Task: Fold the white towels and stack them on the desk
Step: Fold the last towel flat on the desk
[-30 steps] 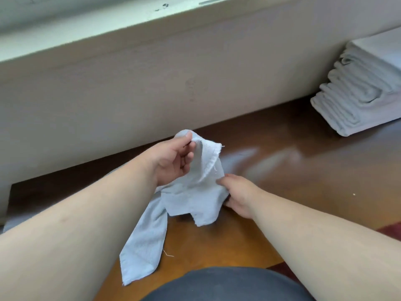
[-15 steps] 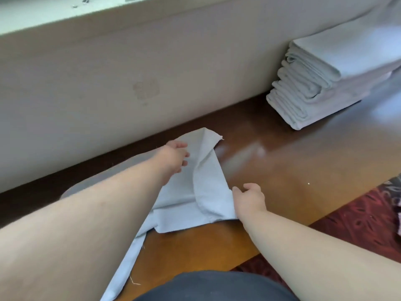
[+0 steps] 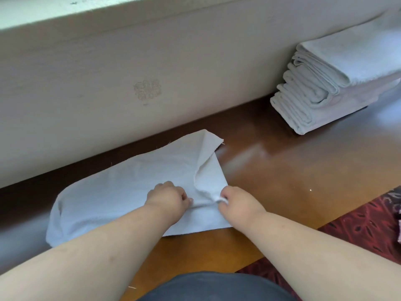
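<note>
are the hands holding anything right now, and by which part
Both hold the white towel spread on the desk. The right hand pinches a bunched bit of its near right edge; the left hand grips the cloth just beside it.

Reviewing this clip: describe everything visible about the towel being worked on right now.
The white towel is thin, woven-looking cloth with slightly frayed edges. It lies spread mostly flat on the glossy wooden desk close to the wall, its long side running left to right. Its right end is folded over into a loose flap with a raised crease. The left hand holds the cloth near that crease, and the right hand pinches a bunched bit of its edge. It lies apart from the folded stack.
</note>
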`<state>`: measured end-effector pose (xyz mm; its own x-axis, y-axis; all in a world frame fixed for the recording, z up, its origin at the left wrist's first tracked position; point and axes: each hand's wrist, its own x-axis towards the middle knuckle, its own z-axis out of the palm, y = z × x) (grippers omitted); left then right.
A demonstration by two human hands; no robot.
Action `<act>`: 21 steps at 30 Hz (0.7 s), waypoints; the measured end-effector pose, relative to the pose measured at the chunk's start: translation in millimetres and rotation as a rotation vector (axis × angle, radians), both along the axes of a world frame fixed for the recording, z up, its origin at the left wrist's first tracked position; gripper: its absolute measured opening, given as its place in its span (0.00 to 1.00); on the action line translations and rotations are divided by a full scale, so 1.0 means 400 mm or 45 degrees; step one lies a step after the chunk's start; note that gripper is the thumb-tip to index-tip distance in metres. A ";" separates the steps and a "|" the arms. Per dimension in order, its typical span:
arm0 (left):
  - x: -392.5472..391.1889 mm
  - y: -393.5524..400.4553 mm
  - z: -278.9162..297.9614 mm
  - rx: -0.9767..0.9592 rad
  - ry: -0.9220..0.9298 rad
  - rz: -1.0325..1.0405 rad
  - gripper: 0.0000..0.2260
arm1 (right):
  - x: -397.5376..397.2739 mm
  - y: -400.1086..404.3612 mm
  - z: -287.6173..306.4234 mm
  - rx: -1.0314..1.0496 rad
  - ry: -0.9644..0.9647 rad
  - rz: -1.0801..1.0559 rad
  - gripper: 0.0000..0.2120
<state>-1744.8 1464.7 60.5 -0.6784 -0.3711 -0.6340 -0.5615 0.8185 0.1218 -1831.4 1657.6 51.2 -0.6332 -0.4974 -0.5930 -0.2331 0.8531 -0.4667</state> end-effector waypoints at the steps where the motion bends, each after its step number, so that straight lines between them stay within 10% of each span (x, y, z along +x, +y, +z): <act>1: -0.008 -0.002 0.002 -0.058 0.032 -0.113 0.15 | -0.018 0.019 0.002 -0.092 -0.017 -0.201 0.05; 8: -0.076 0.063 0.000 0.418 -0.101 -0.300 0.17 | -0.121 0.126 0.000 -0.494 -0.536 -1.766 0.14; 12: -0.112 0.117 0.008 0.691 -0.248 -0.173 0.16 | -0.099 0.169 -0.020 -0.320 -0.479 -1.715 0.21; 17: -0.324 0.035 0.019 0.174 0.455 -0.051 0.09 | -0.003 0.169 -0.051 -0.145 -0.163 -1.414 0.15; 21: -0.512 -0.027 -0.012 -0.032 0.451 -0.078 0.20 | 0.022 0.188 -0.089 -0.126 -0.161 -1.503 0.06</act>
